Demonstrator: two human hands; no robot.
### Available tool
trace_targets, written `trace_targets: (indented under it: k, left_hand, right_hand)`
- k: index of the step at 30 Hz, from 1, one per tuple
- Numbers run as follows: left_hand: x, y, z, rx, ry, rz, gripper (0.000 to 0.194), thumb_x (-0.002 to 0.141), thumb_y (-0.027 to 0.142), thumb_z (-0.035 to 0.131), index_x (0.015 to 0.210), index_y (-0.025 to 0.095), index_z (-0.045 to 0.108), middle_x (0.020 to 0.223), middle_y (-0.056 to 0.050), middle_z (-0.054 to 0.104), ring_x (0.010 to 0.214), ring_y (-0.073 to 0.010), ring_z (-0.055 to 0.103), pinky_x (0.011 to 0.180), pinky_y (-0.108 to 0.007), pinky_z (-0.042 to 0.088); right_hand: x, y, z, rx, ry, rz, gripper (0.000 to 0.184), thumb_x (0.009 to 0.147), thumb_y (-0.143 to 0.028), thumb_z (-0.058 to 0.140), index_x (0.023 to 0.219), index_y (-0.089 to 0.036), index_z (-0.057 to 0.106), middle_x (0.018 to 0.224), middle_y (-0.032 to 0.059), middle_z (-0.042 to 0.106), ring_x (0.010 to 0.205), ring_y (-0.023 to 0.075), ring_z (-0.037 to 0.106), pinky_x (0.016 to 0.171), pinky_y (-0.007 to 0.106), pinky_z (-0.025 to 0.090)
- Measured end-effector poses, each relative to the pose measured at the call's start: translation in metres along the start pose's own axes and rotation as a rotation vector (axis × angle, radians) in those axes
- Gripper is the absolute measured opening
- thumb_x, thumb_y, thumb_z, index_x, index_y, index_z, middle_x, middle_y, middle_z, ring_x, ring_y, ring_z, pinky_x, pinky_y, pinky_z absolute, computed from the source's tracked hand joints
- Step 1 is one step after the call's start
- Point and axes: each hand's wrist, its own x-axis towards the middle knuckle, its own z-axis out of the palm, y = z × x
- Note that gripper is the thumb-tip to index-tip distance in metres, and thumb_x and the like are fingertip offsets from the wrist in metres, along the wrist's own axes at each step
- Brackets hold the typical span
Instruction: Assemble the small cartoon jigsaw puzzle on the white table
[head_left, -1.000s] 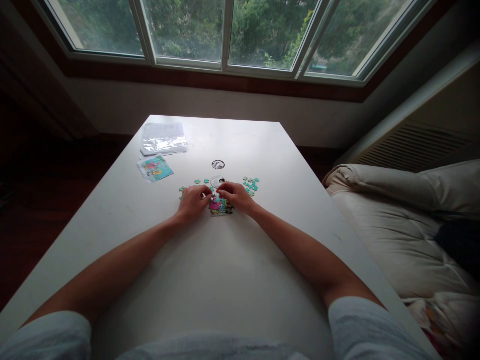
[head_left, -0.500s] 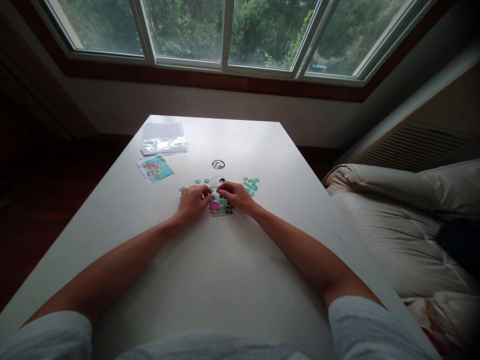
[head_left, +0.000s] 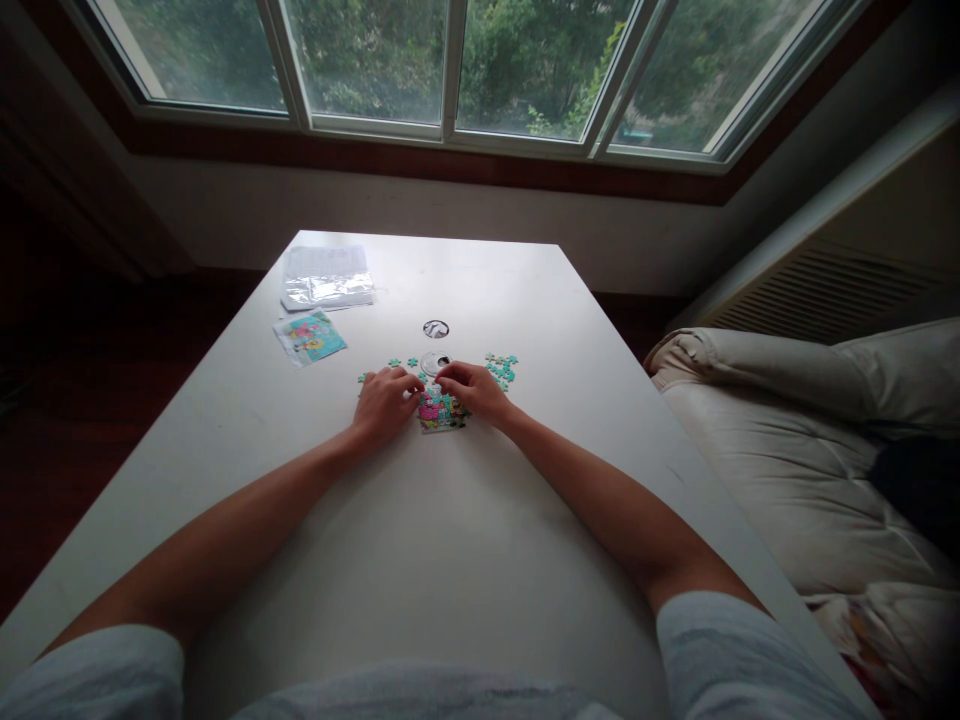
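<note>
A small, partly joined jigsaw puzzle [head_left: 441,412] in pink, teal and yellow lies on the white table [head_left: 450,540]. At its left upper edge is my left hand [head_left: 384,402], with fingers curled and the fingertips close to the puzzle. My right hand [head_left: 474,390] bends over the upper right edge, its thumb and fingertips pinched together. Whatever either hand pinches is too small to make out. Loose teal puzzle pieces [head_left: 502,369] lie just beyond my right hand, and several more pieces [head_left: 403,362] lie beyond my left; some are hidden under the hands.
Two round items lie past the hands, a dark-rimmed disc [head_left: 436,328] and a pale ring-like one [head_left: 430,363]. A colourful picture sheet [head_left: 310,337] and a clear plastic packet [head_left: 328,276] are at the far left. A padded beige seat [head_left: 795,460] stands along the right.
My left hand has shifted very slightly left and its fingers have drawn back a little. My right hand has moved barely to the right; the puzzle looks the same.
</note>
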Motion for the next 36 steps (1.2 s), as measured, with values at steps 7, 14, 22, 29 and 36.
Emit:
trace_targets:
  k: [7,14,22,29,36]
  left_hand:
    - [-0.004,-0.004,-0.003,0.093,-0.004,0.164,0.017,0.095,0.031,0.060,0.095,0.026,0.077,0.100,-0.005,0.073,0.098,-0.0255,0.057,0.087,-0.042,0.039]
    - [-0.003,-0.004,-0.010,0.124,-0.008,0.210,0.020,0.096,0.030,0.058,0.097,0.025,0.078,0.101,-0.006,0.074,0.098,-0.0255,0.057,0.088,-0.043,0.040]
    - [-0.004,0.000,-0.015,0.142,-0.077,0.266,0.023,0.098,0.028,0.054,0.100,0.025,0.077,0.105,-0.007,0.074,0.104,-0.0272,0.056,0.087,-0.044,0.039]
    - [-0.003,0.004,-0.020,0.143,-0.119,0.318,0.024,0.098,0.026,0.052,0.099,0.024,0.076,0.101,-0.009,0.073,0.102,-0.0273,0.055,0.086,-0.043,0.038]
    - [-0.003,0.005,-0.022,0.181,-0.144,0.350,0.024,0.098,0.026,0.053,0.101,0.023,0.076,0.102,-0.009,0.072,0.102,-0.0280,0.055,0.084,-0.043,0.039]
  right_hand:
    - [0.004,0.005,-0.014,0.068,0.134,0.011,0.023,0.084,-0.040,0.069,0.090,-0.018,0.070,0.074,0.0020,0.068,0.070,0.0164,0.063,0.066,0.029,0.049]
    - [0.005,0.007,-0.019,0.040,0.211,0.023,0.025,0.084,-0.042,0.067,0.089,-0.018,0.070,0.074,0.0022,0.068,0.069,0.0166,0.063,0.066,0.029,0.050]
    - [0.013,0.016,-0.047,-0.087,0.342,0.022,0.026,0.086,-0.044,0.063,0.090,-0.019,0.069,0.073,0.0019,0.066,0.070,0.0173,0.063,0.067,0.029,0.050]
    - [0.017,0.030,-0.122,-0.496,0.388,0.172,0.023,0.083,-0.036,0.061,0.091,-0.018,0.073,0.073,0.0031,0.070,0.066,0.0165,0.060,0.064,0.029,0.044]
    - [0.007,0.030,-0.142,-0.697,-0.037,0.136,0.020,0.079,-0.024,0.061,0.091,-0.020,0.075,0.070,-0.0003,0.067,0.063,0.0139,0.056,0.062,0.026,0.038]
